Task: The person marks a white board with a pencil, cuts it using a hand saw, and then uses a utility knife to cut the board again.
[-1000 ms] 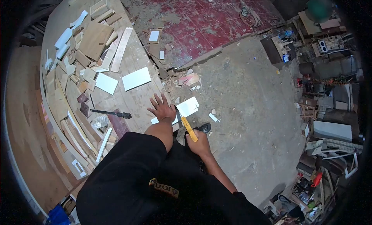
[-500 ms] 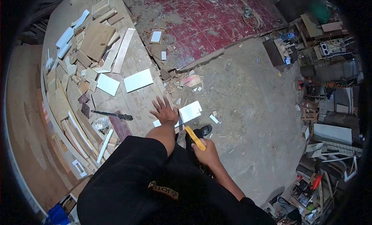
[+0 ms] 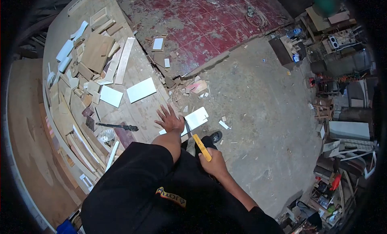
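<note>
A white board juts out past the bench edge, with a notch at its outer end. My left hand lies flat with spread fingers, pressing down at the bench edge on the board's inner part. In my right hand, fingers wrap round the yellow handle of a handsaw. Its narrow blade runs from the handle to the board, just right of my left hand. Whether the teeth are inside a cut cannot be seen.
Two white panels lie farther up the wooden bench, near a pile of wood offcuts. A black bar-like tool rests at left. Small scraps dot the concrete floor; clutter lines the right side.
The saw handle has shifted slightly back toward me, and more of the blade shows. My left hand stays in place on the board. The whole view has tilted a little.
</note>
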